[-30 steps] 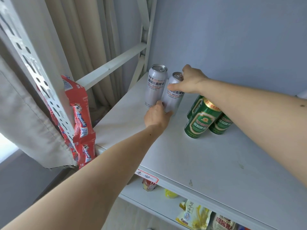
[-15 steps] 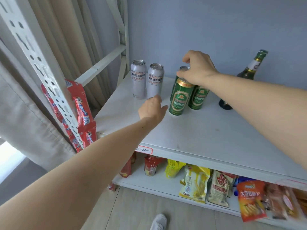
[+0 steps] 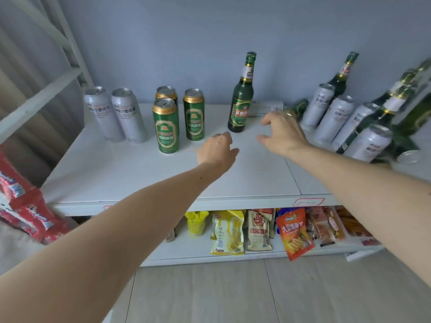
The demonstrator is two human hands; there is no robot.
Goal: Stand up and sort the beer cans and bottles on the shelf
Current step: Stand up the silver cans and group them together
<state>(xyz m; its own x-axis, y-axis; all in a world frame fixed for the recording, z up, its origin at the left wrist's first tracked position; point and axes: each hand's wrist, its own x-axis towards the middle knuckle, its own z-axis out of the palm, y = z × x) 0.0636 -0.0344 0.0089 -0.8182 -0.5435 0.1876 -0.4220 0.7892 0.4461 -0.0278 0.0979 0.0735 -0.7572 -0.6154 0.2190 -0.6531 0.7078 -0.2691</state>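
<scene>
Left arm: bare, extended forward from lower left, forearm rising to the wrist.
Left hand [image 3: 218, 148]: back facing up, fingers loosely curled, holding nothing.
Right arm: bare, extended from the right edge.
Right hand [image 3: 283, 134]: fingers and thumb spread in a relaxed curve, empty.
Spacing: hands apart.

Soft daylight, blurred warped edges

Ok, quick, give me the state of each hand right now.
Left hand: open, fingers loosely curled, holding nothing, above the shelf.
Right hand: open, fingers spread, holding nothing.
</scene>
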